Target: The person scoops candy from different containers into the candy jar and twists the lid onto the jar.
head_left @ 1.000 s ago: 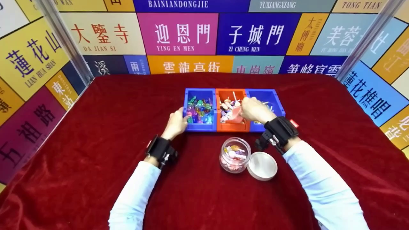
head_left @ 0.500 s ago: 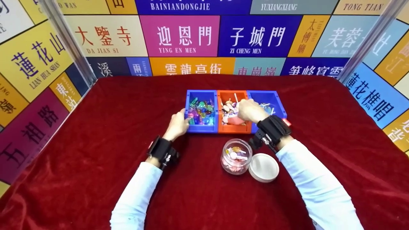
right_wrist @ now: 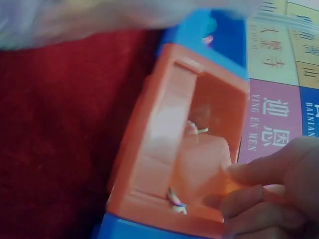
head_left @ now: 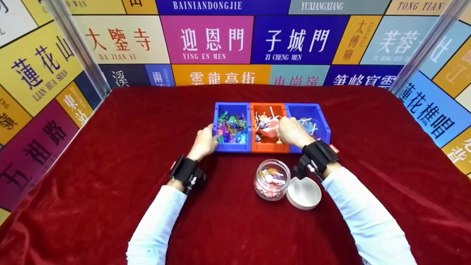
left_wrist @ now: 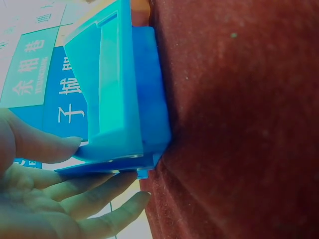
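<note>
My left hand (head_left: 203,142) grips the side wall of the left blue bin (head_left: 232,148). In the left wrist view the thumb lies on the inner side of that bin (left_wrist: 142,99) and the fingers spread along the outside. With my right hand (head_left: 294,131) I hold a pink scoop (head_left: 269,129) inside the orange middle bin (head_left: 269,148). Small stick-like sweets lie behind and beside the scoop. The right wrist view shows the scoop (right_wrist: 202,162) low in the bin, its handle mostly hidden by my fingers (right_wrist: 256,204).
A clear glass jar (head_left: 271,189) with mixed small pieces stands uncovered in front of the bins. Its white lid (head_left: 304,193) lies beside it. The right blue bin (head_left: 325,130) holds a few pieces. Dark red cloth (head_left: 235,235) covers the table.
The scoop has dipped toward the front of the orange bin, then moved back and up. Bare orange floor shows at the front. My left hand stays in place.
</note>
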`<move>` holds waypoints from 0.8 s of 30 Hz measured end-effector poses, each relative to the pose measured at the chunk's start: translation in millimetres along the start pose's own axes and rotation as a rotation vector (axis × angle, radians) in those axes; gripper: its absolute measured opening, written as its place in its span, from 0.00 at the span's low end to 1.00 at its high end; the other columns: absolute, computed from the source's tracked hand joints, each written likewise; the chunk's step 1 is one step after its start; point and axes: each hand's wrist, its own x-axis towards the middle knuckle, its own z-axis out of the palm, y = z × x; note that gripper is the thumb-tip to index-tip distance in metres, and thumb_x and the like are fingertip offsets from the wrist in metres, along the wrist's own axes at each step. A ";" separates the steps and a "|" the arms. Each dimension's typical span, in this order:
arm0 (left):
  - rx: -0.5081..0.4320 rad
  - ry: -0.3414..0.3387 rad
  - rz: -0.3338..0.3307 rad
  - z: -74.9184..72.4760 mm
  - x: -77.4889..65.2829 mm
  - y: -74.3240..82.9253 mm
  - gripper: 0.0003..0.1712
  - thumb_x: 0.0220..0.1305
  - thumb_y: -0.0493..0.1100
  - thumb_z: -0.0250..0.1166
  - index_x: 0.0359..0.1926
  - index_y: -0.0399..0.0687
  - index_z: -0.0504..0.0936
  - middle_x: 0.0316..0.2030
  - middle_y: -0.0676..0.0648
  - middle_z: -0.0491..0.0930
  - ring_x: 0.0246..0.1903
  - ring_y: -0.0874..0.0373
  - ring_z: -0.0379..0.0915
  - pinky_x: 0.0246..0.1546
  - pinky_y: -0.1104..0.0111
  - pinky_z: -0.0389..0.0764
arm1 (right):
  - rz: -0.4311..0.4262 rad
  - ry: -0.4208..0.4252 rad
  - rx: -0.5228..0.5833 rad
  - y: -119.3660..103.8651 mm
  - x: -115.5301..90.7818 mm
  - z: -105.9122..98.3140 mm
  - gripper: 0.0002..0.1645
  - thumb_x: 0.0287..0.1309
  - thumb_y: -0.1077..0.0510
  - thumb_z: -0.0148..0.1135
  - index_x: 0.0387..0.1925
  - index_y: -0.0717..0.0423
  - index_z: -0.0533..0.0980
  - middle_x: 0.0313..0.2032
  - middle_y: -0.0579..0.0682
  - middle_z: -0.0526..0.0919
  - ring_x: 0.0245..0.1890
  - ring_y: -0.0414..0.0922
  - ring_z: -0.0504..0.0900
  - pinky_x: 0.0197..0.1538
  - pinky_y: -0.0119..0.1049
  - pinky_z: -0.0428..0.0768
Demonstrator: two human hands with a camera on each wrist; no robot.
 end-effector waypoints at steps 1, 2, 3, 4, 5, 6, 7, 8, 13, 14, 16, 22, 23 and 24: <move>-0.002 0.003 -0.001 -0.2 0.0 -0.3 0.25 0.59 0.32 0.53 0.58 0.28 0.63 0.48 0.31 0.73 0.51 0.42 0.68 0.53 0.59 0.68 | -0.013 0.021 -0.002 0.6 0.1 2.5 0.08 0.49 0.68 0.50 0.19 0.67 0.73 0.21 0.63 0.76 0.22 0.56 0.75 0.25 0.45 0.77; -0.006 0.004 -0.003 -0.4 -0.1 -0.5 0.25 0.58 0.32 0.53 0.58 0.29 0.64 0.48 0.32 0.73 0.50 0.43 0.69 0.53 0.59 0.68 | -0.023 0.040 -0.004 0.9 0.1 5.0 0.08 0.48 0.68 0.50 0.18 0.66 0.72 0.20 0.62 0.76 0.21 0.55 0.75 0.24 0.45 0.76; -0.007 0.007 -0.005 -0.6 -0.3 -0.5 0.25 0.58 0.32 0.53 0.58 0.29 0.64 0.48 0.32 0.74 0.50 0.43 0.69 0.53 0.59 0.69 | -0.032 0.056 -0.011 0.8 0.0 7.4 0.08 0.48 0.68 0.50 0.18 0.65 0.72 0.19 0.61 0.75 0.21 0.55 0.75 0.24 0.46 0.76; -0.007 0.008 -0.006 -0.8 -0.4 -0.6 0.25 0.58 0.32 0.53 0.58 0.29 0.64 0.48 0.32 0.74 0.50 0.43 0.69 0.53 0.59 0.69 | -0.038 0.069 -0.008 0.7 0.2 9.9 0.08 0.48 0.68 0.50 0.17 0.65 0.72 0.19 0.60 0.75 0.20 0.55 0.74 0.24 0.46 0.76; -0.005 0.007 -0.005 -0.8 -0.4 -0.8 0.25 0.58 0.32 0.53 0.58 0.29 0.64 0.48 0.32 0.74 0.50 0.43 0.69 0.53 0.59 0.69 | -0.047 0.081 -0.007 0.4 0.3 12.1 0.08 0.48 0.69 0.50 0.17 0.64 0.71 0.18 0.60 0.75 0.20 0.55 0.74 0.24 0.46 0.76; -0.006 0.004 -0.005 -0.6 -0.2 -0.9 0.25 0.59 0.32 0.53 0.58 0.29 0.64 0.48 0.32 0.73 0.50 0.43 0.69 0.53 0.59 0.69 | -0.047 0.085 0.002 -0.2 0.5 14.1 0.08 0.48 0.69 0.50 0.17 0.64 0.72 0.19 0.59 0.75 0.20 0.55 0.74 0.24 0.45 0.76; -0.006 0.001 -0.006 -0.8 -0.2 -1.0 0.25 0.59 0.32 0.53 0.58 0.29 0.64 0.48 0.32 0.73 0.51 0.43 0.69 0.53 0.59 0.69 | -0.050 0.091 0.006 -0.7 0.6 15.7 0.09 0.47 0.69 0.50 0.16 0.64 0.72 0.19 0.59 0.75 0.19 0.55 0.74 0.24 0.45 0.76; -0.004 -0.001 -0.004 -0.9 -0.1 -1.1 0.25 0.59 0.32 0.53 0.58 0.29 0.63 0.49 0.32 0.73 0.51 0.43 0.68 0.53 0.59 0.69 | -0.059 0.103 0.005 -1.2 0.8 16.9 0.08 0.47 0.69 0.50 0.16 0.64 0.72 0.19 0.59 0.75 0.19 0.55 0.74 0.24 0.45 0.76; 0.004 0.007 -0.004 -0.8 0.6 -0.5 0.26 0.58 0.31 0.53 0.58 0.27 0.62 0.50 0.30 0.72 0.52 0.42 0.67 0.54 0.59 0.67 | -0.147 0.158 -0.027 1.2 0.2 18.8 0.08 0.48 0.69 0.50 0.18 0.65 0.72 0.18 0.59 0.75 0.18 0.56 0.74 0.23 0.46 0.75; 0.004 0.008 -0.007 -0.8 0.8 -0.4 0.26 0.58 0.31 0.53 0.58 0.27 0.62 0.50 0.30 0.71 0.52 0.42 0.67 0.55 0.59 0.67 | -0.162 0.161 -0.028 2.4 0.0 19.1 0.08 0.50 0.68 0.50 0.19 0.66 0.72 0.18 0.58 0.74 0.18 0.56 0.74 0.22 0.46 0.75; 0.002 0.004 -0.010 -0.6 0.9 -0.2 0.26 0.59 0.31 0.52 0.59 0.27 0.62 0.50 0.30 0.71 0.52 0.42 0.67 0.55 0.59 0.67 | -0.179 0.158 -0.022 4.9 -0.9 20.1 0.09 0.54 0.67 0.48 0.22 0.67 0.71 0.19 0.57 0.72 0.17 0.53 0.72 0.21 0.44 0.74; -0.002 0.001 -0.006 0.6 0.5 0.5 0.26 0.58 0.31 0.53 0.59 0.28 0.62 0.50 0.31 0.72 0.52 0.41 0.67 0.55 0.59 0.67 | -0.140 0.157 0.054 7.3 -5.4 25.8 0.12 0.56 0.66 0.47 0.35 0.75 0.72 0.19 0.58 0.73 0.13 0.49 0.70 0.15 0.37 0.72; -0.001 0.003 -0.003 1.2 0.5 0.5 0.26 0.58 0.31 0.53 0.59 0.28 0.62 0.49 0.31 0.72 0.51 0.42 0.67 0.54 0.59 0.67 | -0.118 0.166 0.069 6.5 -6.6 26.8 0.12 0.56 0.66 0.47 0.35 0.75 0.71 0.19 0.58 0.73 0.14 0.50 0.71 0.15 0.39 0.72; -0.001 0.001 -0.002 1.7 0.6 0.6 0.26 0.58 0.31 0.53 0.59 0.28 0.62 0.49 0.31 0.72 0.51 0.41 0.67 0.54 0.59 0.67 | -0.090 0.160 0.084 5.9 -7.4 27.1 0.12 0.55 0.67 0.47 0.35 0.74 0.72 0.19 0.58 0.73 0.14 0.50 0.71 0.15 0.39 0.72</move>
